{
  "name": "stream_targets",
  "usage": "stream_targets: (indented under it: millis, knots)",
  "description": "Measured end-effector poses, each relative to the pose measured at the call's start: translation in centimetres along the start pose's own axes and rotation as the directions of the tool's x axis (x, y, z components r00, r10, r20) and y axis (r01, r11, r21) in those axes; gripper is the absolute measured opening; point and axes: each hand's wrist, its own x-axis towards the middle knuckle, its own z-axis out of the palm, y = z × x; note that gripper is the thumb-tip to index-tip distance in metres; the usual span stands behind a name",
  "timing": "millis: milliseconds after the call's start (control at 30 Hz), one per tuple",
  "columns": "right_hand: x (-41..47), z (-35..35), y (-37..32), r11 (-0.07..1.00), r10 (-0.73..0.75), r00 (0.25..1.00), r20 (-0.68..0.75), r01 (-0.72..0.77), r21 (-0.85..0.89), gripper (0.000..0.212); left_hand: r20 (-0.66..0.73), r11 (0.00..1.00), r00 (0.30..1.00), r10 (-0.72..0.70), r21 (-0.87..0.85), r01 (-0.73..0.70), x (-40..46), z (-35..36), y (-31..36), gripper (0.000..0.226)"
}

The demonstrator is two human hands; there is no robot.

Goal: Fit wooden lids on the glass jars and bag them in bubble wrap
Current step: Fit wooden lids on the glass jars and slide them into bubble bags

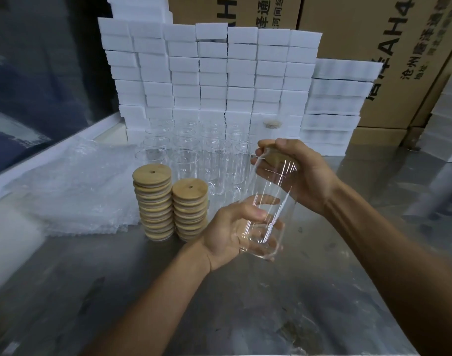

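Note:
A clear glass jar is tilted in the air above the steel table, its base toward me. My left hand grips the jar's lower part. My right hand is closed over a wooden lid at the jar's mouth. Two stacks of round wooden lids, each lid with a small hole, stand left of my hands. Several empty glass jars stand in rows behind the stacks. A pile of bubble wrap bags lies at the left.
A wall of stacked white boxes rises behind the jars, with a lower stack to its right. Brown cardboard cartons stand at the back right. The steel table extends toward me.

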Motion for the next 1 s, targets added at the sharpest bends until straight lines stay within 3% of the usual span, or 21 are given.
stream_targets:
  millis: [67,133,200,267,300,367,433,500,567,633,767,833,900,1000]
  knots:
    - [0.0,0.1,-0.3,0.999,-0.027,1.000,-0.002,0.027,-0.023,0.025,-0.066,0.990,0.996,0.053,0.135,-0.043,0.1,0.2,0.2,0.062]
    - [0.1,0.3,-0.5,0.988,-0.067,0.997,-0.045,0.060,-0.141,0.013,-0.262,0.914,0.949,0.176,0.402,-0.058,0.5,0.8,-0.2,0.073]
    - [0.1,0.7,-0.4,0.956,-0.122,0.987,-0.100,0.090,-0.278,0.011,-0.468,0.698,0.786,0.404,0.713,0.066,0.9,1.4,-1.3,0.082]
    - [0.0,1.1,0.0,0.915,-0.180,0.973,-0.146,0.111,-0.389,0.014,-0.493,0.502,0.647,0.581,0.843,0.191,1.0,2.0,-2.5,0.087]
    - [-0.1,1.3,0.3,0.891,-0.213,0.965,-0.154,0.127,-0.436,0.013,-0.484,0.481,0.627,0.611,0.856,0.192,1.0,2.2,-2.9,0.088]
    - [-0.4,1.6,0.6,0.837,-0.253,0.956,-0.147,0.141,-0.528,0.007,-0.506,0.580,0.659,0.557,0.805,0.129,1.2,2.1,-3.3,0.084]
    - [-0.9,1.9,0.5,0.802,-0.253,0.960,-0.123,0.137,-0.581,0.007,-0.512,0.719,0.735,0.446,0.694,0.047,1.3,1.7,-3.2,0.078]
    - [-1.5,1.8,0.7,0.823,-0.240,0.967,-0.080,0.159,-0.545,0.031,-0.499,0.805,0.767,0.404,0.593,-0.039,1.3,1.3,-2.9,0.077]
    - [-2.1,1.8,1.4,0.850,-0.201,0.979,-0.028,0.160,-0.503,0.060,-0.499,0.832,0.750,0.434,0.542,-0.120,1.5,1.2,-2.4,0.077]
    - [-2.4,1.7,2.7,0.871,-0.139,0.990,-0.017,0.114,-0.478,0.072,-0.498,0.826,0.735,0.459,0.544,-0.148,1.6,1.4,-1.7,0.076]
    - [-2.2,0.9,4.2,0.895,-0.169,0.976,-0.136,0.094,-0.437,0.070,-0.456,0.696,0.754,0.472,0.718,-0.002,0.7,1.5,1.0,0.082]
    - [-2.0,0.1,4.7,0.891,-0.195,0.962,-0.192,0.092,-0.445,0.072,-0.393,0.614,0.731,0.557,0.788,-0.045,-0.4,1.1,3.3,0.062]
    - [-1.8,-0.8,5.3,0.885,-0.191,0.953,-0.235,0.063,-0.462,0.075,-0.327,0.510,0.625,0.709,0.850,-0.135,-1.8,0.3,6.1,0.031]
    - [-1.7,-2.3,6.1,0.869,-0.171,0.945,-0.280,0.010,-0.495,0.084,-0.316,0.374,0.362,0.877,0.922,-0.100,-4.0,-3.3,10.2,0.007]
